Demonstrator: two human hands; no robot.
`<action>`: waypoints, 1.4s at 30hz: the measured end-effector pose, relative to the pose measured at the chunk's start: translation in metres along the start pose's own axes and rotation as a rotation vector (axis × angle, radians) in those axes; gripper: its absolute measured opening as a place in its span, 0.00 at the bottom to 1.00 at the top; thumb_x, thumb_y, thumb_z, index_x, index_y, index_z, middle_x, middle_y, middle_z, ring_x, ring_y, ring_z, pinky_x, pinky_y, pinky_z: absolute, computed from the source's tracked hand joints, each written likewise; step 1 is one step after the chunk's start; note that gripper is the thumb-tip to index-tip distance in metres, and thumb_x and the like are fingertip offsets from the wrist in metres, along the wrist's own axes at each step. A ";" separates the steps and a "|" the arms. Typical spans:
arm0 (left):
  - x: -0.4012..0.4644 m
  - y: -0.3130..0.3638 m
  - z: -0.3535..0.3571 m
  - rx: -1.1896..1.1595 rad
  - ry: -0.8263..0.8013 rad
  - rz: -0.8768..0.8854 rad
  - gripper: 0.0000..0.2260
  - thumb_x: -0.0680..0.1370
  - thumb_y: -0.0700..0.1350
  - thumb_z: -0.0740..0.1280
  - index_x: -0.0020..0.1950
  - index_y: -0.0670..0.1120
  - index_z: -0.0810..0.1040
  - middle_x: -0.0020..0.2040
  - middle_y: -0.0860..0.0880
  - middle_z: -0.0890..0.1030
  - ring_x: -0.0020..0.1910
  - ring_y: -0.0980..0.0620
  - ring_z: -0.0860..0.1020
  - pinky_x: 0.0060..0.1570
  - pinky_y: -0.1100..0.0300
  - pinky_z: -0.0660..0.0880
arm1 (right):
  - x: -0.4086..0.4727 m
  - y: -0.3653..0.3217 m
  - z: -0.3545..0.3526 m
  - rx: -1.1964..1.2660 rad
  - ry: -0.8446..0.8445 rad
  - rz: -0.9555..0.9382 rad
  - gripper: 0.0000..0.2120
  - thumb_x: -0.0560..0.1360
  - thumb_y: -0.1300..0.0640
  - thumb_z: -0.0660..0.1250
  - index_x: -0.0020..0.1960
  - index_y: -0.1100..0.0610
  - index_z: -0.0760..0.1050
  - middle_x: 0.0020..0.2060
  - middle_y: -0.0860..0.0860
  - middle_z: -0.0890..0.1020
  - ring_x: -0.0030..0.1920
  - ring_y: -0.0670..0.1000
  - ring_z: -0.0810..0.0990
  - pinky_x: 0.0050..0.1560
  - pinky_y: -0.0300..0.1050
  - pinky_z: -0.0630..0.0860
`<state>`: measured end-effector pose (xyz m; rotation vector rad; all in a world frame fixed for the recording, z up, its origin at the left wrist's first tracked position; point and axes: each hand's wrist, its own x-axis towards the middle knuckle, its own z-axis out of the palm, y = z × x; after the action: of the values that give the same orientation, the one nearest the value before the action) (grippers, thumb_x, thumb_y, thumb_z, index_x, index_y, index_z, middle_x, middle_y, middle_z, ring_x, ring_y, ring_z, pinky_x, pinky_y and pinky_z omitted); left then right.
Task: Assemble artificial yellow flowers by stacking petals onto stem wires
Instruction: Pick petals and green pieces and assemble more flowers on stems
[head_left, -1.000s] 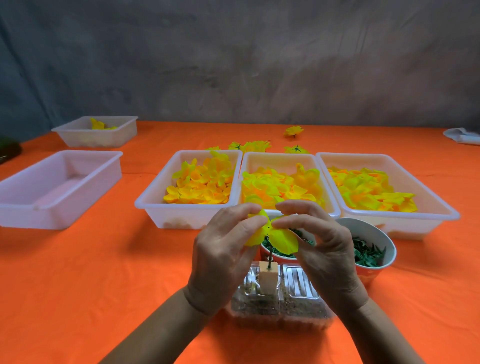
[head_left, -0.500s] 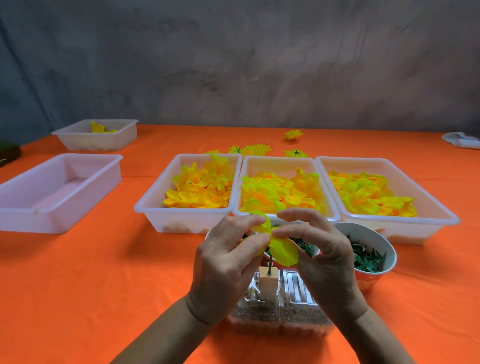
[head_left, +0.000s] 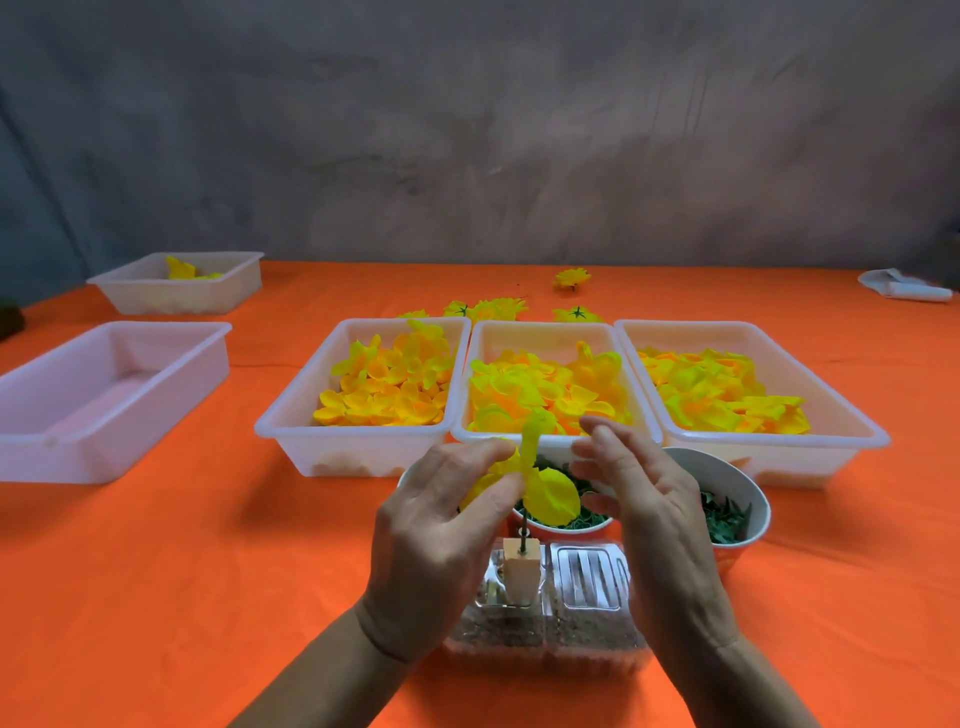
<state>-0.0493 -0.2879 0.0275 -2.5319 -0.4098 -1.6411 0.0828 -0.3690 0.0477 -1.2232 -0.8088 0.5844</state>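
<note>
1. Two hands work above a small wooden block (head_left: 520, 577), which stands in a clear plastic tray (head_left: 545, 623) at the near edge of the orange table (head_left: 208, 571).
2. The left hand (head_left: 436, 540) pinches a yellow petal (head_left: 548, 491) between thumb and fingertips, and holds it over a thin dark stem wire (head_left: 525, 530).
3. The wire rises upright from the top of the block, and its upper end is hidden behind the petal.
4. The right hand (head_left: 654, 525) sits just right of the petal with fingers loosely spread, gripping nothing; I cannot tell whether it touches the petal.
5. Behind the hands are two bowls of green pieces: one (head_left: 566, 525) mostly covered by the petal, the other (head_left: 737, 499) to the right.
6. Three white bins stand side by side further back, each heaped with yellow petals: left bin (head_left: 291, 431), middle bin (head_left: 545, 332), right bin (head_left: 852, 431).
7. A white bin (head_left: 104, 457) lies at the left, and a smaller bin (head_left: 208, 301) behind it holds a few yellow pieces.
8. Several finished flowers (head_left: 488, 309) lie on the table behind the three bins.
</note>
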 end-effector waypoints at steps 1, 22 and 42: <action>0.000 0.000 0.000 0.003 -0.001 0.001 0.06 0.74 0.35 0.66 0.44 0.36 0.84 0.49 0.39 0.82 0.45 0.40 0.81 0.40 0.49 0.78 | -0.001 -0.003 0.001 -0.002 -0.026 0.043 0.17 0.68 0.43 0.71 0.53 0.50 0.79 0.41 0.44 0.85 0.43 0.40 0.82 0.36 0.29 0.74; -0.003 0.001 0.002 0.014 0.031 -0.036 0.07 0.69 0.32 0.72 0.47 0.36 0.84 0.46 0.41 0.83 0.43 0.42 0.81 0.41 0.50 0.78 | 0.004 -0.011 0.018 0.044 -0.140 0.265 0.08 0.71 0.60 0.71 0.34 0.56 0.82 0.29 0.52 0.82 0.29 0.47 0.80 0.28 0.37 0.76; -0.006 0.001 0.010 0.000 0.065 -0.081 0.03 0.72 0.36 0.71 0.42 0.37 0.83 0.47 0.41 0.82 0.45 0.43 0.79 0.43 0.50 0.77 | 0.011 -0.007 0.012 0.087 -0.243 0.405 0.03 0.71 0.61 0.67 0.39 0.58 0.79 0.29 0.53 0.81 0.29 0.50 0.81 0.29 0.40 0.74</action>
<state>-0.0423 -0.2871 0.0177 -2.4857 -0.5123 -1.7458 0.0797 -0.3555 0.0589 -1.2584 -0.7304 1.1037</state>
